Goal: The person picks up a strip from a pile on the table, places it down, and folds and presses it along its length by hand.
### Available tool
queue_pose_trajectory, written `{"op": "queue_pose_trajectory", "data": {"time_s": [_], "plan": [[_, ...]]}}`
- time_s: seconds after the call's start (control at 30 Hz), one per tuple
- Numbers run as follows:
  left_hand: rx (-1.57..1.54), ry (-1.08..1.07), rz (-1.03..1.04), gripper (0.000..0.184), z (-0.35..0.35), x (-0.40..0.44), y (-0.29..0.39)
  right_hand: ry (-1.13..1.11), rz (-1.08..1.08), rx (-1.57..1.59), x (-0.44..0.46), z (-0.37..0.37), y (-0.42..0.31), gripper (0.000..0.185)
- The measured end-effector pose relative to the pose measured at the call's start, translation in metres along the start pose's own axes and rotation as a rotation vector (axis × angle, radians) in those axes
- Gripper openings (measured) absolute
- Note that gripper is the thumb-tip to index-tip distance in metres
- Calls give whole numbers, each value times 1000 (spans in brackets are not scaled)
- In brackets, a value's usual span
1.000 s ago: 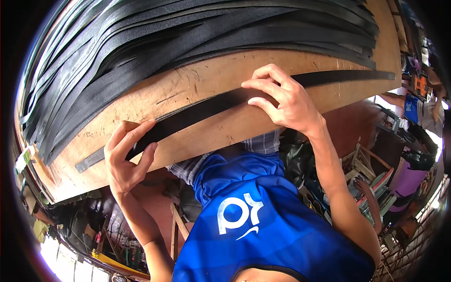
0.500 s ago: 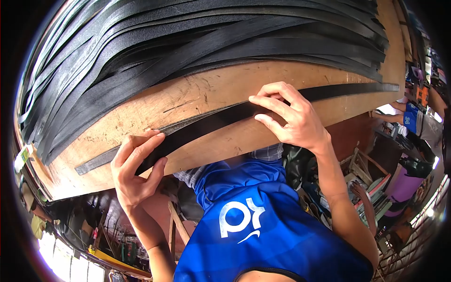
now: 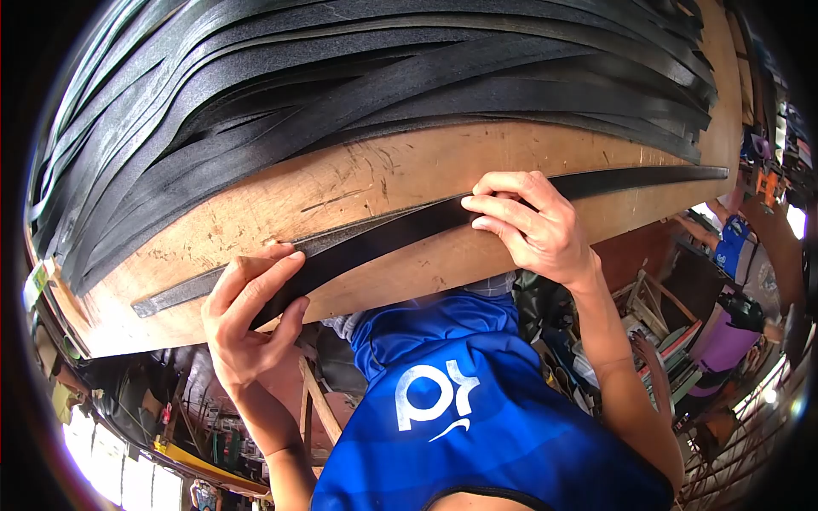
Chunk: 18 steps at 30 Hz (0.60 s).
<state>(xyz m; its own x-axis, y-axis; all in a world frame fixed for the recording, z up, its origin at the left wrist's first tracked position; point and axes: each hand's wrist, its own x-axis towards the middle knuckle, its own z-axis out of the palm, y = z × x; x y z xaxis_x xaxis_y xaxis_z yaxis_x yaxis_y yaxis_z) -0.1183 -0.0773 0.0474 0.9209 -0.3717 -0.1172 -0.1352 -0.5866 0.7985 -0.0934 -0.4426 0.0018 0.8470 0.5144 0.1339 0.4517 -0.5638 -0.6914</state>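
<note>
A long black leather-like strip (image 3: 396,230) crosses the front of the wooden table, held by its edges in both hands. My left hand (image 3: 251,311) is closed around its left part, thumb below and fingers above. Farther right, my right hand (image 3: 537,223) pinches the strip between thumb and fingers. Beneath it lies a second, greyer strip (image 3: 175,294), whose left end shows flat on the board. The two overlap, with a thin gap between their edges near the middle. To the right of my right hand, the strip runs on toward the table's right end.
A thick pile of black strips (image 3: 341,94) covers the back of the wooden table (image 3: 230,226). The table's front edge lies just before my body. Another person (image 3: 734,238) in blue is at the far right. Below right are a wooden frame (image 3: 652,302) and stacked clutter.
Both hands keep their hold on the strip. My right hand is slightly lower in view, and the strip between the hands has shifted a little. The camera view has tilted slightly.
</note>
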Motion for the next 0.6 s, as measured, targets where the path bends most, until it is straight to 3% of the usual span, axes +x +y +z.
{"op": "queue_pose_trajectory", "data": {"time_s": [0.6], "plan": [[32, 53, 9, 52, 5, 2, 5, -10, -63, -31, 9, 8, -8, 32]]}}
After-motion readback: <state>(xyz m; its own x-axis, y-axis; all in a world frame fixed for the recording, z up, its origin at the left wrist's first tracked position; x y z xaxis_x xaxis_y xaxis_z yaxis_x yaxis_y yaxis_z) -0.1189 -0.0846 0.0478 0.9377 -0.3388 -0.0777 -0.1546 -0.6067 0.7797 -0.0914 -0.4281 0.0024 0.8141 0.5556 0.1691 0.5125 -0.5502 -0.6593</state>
